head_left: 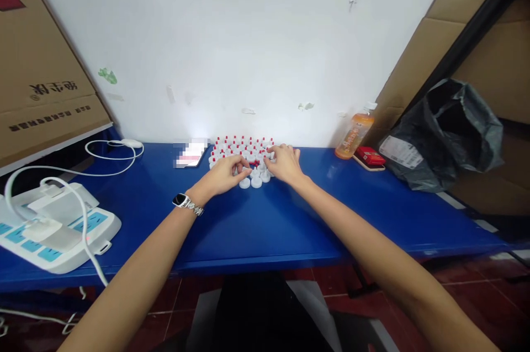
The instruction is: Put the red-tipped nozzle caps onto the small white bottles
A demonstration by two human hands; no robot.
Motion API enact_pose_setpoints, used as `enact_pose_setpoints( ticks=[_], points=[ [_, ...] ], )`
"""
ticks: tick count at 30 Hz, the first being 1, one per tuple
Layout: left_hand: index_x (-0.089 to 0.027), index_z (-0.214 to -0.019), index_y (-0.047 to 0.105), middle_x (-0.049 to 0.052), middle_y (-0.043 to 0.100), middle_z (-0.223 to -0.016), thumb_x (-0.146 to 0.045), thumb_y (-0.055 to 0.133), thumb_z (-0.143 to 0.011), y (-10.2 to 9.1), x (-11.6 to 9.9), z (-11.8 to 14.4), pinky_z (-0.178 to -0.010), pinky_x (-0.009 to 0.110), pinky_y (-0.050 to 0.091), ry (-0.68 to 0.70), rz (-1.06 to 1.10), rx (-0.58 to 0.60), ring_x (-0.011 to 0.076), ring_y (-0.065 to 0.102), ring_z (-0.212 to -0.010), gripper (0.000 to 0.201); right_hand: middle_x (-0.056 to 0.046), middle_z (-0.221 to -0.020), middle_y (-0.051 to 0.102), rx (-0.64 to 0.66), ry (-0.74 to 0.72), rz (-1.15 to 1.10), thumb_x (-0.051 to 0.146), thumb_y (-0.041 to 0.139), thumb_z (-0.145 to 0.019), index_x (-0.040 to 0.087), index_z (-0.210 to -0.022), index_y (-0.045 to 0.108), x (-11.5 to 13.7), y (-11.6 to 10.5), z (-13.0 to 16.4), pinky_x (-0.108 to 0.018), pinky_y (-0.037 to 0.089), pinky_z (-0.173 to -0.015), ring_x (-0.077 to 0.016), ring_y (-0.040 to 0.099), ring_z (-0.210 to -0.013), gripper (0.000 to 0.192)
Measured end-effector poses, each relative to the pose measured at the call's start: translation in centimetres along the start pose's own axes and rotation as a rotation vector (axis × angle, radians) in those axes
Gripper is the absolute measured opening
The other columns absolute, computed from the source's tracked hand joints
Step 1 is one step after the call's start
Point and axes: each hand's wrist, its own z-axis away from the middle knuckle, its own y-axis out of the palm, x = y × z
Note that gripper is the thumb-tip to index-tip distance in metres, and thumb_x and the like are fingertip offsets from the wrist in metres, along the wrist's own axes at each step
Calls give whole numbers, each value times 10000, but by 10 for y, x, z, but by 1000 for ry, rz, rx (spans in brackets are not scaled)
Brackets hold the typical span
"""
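A cluster of small white conical nozzle caps [244,147], most with red tips, stands upright on the blue table against the wall. Several white caps at the front, such as one white cap [256,181], show no red tip. At the cluster's left front, my left hand [227,173] has its thumb and forefinger curled close together; whatever is between them is too small to tell. My right hand [286,164] reaches over the right side of the cluster, its fingers bent in a pinch among the caps. It hides part of the cluster, and its hold cannot be made out.
A phone [194,153] lies left of the caps. On the left are a white power strip [62,230] with cables and a cardboard box [45,75]. To the right stand an orange drink bottle [355,134], a red pack [370,156] and a dark plastic bag [445,136].
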Motion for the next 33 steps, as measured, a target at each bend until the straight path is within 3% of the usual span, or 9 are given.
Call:
enact_pose_setpoints(
  ticks=[5,9,13,17,20,22,24,29,33],
  points=[
    [-166,-944,688,-8,602,-687,-431,714,-824,-7,-2,4,-593,270,393,-79,91,161,135,518,-609,293,-165,-1141,631,28,12,109,323,595,-907,192,-969,766,-1,15,-7,-474,320,-950,-342,497,-1139,224],
    [-169,-913,676,-1,609,-679,-374,632,-884,-2,5,3,-603,273,396,-66,35,151,143,545,-618,212,-132,-1135,650,-66,0,-15,300,587,-907,210,-942,733,0,12,-8,-485,343,-961,-331,517,-1140,175],
    [-190,-1095,629,-28,603,-677,-367,635,-906,1,7,3,-606,273,382,-43,-55,71,143,552,-607,259,-106,-1192,694,-148,-45,-400,291,538,-917,215,-941,620,-1,0,-5,-444,422,-942,-280,581,-1107,114],
    [-195,-1149,600,-32,572,-682,-421,515,-999,1,-3,4,-604,275,385,-3,-18,-63,141,541,-612,284,-51,-1006,722,0,-33,-962,441,505,-945,245,-972,503,6,-3,13,-329,501,-734,-193,643,-860,198],
    [-196,-1094,604,-17,586,-732,-428,454,-1035,4,-14,6,-635,276,418,71,61,-177,139,553,-658,283,17,-782,640,132,-12,-1139,505,521,-935,250,-1039,505,17,-3,33,-265,455,-612,-152,599,-693,275],
    [-193,-1046,597,2,617,-789,-425,464,-1034,8,-22,7,-669,284,450,131,74,-186,147,579,-710,267,57,-676,573,227,15,-1189,536,490,-955,267,-1162,477,25,-4,46,-243,402,-549,-139,549,-595,339],
    [-192,-1019,583,30,650,-871,-409,462,-1036,12,-30,9,-719,305,488,194,40,-125,164,608,-772,248,75,-647,553,288,32,-1216,585,436,-981,292,-1254,414,31,-6,55,-230,369,-514,-131,524,-542,401],
    [-182,-1144,562,117,654,-1138,-333,321,-1072,20,-42,11,-964,409,519,367,-185,24,241,631,-1079,293,92,-580,492,182,13,-1133,682,338,-993,281,-1203,427,37,-7,65,-233,365,-460,-123,485,-439,461],
    [-167,-1086,599,139,650,-1133,-336,280,-1070,22,-43,10,-1034,446,493,439,-271,56,273,608,-1147,361,97,-549,437,143,-6,-1128,702,306,-995,284,-1134,448,39,-5,66,-240,342,-425,-128,461,-404,463]
  ],
)
